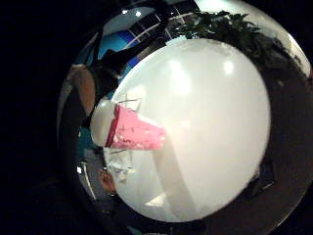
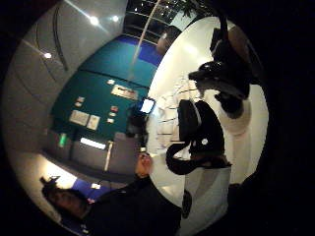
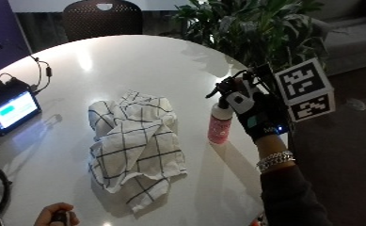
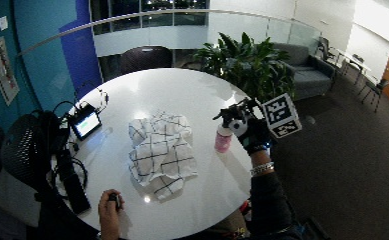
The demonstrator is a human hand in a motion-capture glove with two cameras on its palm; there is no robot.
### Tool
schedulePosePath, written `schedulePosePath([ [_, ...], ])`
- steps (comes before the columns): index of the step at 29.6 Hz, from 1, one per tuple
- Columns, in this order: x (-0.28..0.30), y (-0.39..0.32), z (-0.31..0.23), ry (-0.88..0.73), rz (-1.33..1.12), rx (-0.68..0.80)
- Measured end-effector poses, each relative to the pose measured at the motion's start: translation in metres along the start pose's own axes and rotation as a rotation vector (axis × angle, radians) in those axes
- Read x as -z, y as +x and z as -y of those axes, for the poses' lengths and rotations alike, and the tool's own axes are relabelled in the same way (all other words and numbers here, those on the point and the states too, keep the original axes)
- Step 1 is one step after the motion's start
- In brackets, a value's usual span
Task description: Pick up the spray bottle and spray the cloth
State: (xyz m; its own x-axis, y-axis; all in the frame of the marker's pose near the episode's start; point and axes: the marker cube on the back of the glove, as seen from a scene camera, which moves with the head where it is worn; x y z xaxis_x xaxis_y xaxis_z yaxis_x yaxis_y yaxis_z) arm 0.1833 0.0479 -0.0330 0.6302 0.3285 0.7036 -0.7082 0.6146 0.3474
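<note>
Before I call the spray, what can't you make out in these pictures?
- Pink spray bottle: outside view can't settle whether its base rests on the white round table.
- Black trigger head: black-gloved right hand covers it; nozzle aim at the white checked cloth unclear.

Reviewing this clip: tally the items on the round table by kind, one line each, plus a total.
Spray bottle: 1, pink with a black head, gripped by the gloved right hand
Checked cloth: 1, crumpled at mid-table
Small monitor: 1, screen lit, at the table edge
Total: 3
</note>
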Motion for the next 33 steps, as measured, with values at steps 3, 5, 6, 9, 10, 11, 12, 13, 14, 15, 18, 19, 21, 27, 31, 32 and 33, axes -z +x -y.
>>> schedulePosePath([
  [3, -0.011, 0.006, 0.004, 0.004, 0.135, -0.008],
  [5, -0.018, 0.009, 0.006, 0.031, 0.184, -0.007],
  [6, -0.023, 0.009, 0.007, 0.049, 0.203, -0.001],
  [9, -0.04, 0.008, 0.009, 0.099, 0.252, 0.032],
  [10, -0.047, 0.006, 0.009, 0.106, 0.266, 0.043],
  [11, -0.056, 0.005, 0.009, 0.111, 0.279, 0.053],
  [12, -0.064, 0.004, 0.008, 0.114, 0.29, 0.062],
  [13, -0.072, 0.003, 0.008, 0.12, 0.3, 0.072],
  [14, -0.078, 0.001, 0.008, 0.133, 0.31, 0.085],
  [15, -0.084, -0.001, 0.009, 0.153, 0.318, 0.101],
  [18, -0.09, -0.011, 0.016, 0.243, 0.334, 0.155],
  [19, -0.089, -0.014, 0.019, 0.273, 0.332, 0.169],
  [21, -0.085, -0.018, 0.025, 0.328, 0.315, 0.196],
  [27, -0.079, -0.019, 0.038, 0.409, 0.289, 0.229],
  [31, -0.085, -0.017, 0.035, 0.369, 0.307, 0.213],
  [32, -0.086, -0.016, 0.036, 0.36, 0.295, 0.214],
  [33, -0.086, -0.014, 0.038, 0.354, 0.277, 0.215],
])
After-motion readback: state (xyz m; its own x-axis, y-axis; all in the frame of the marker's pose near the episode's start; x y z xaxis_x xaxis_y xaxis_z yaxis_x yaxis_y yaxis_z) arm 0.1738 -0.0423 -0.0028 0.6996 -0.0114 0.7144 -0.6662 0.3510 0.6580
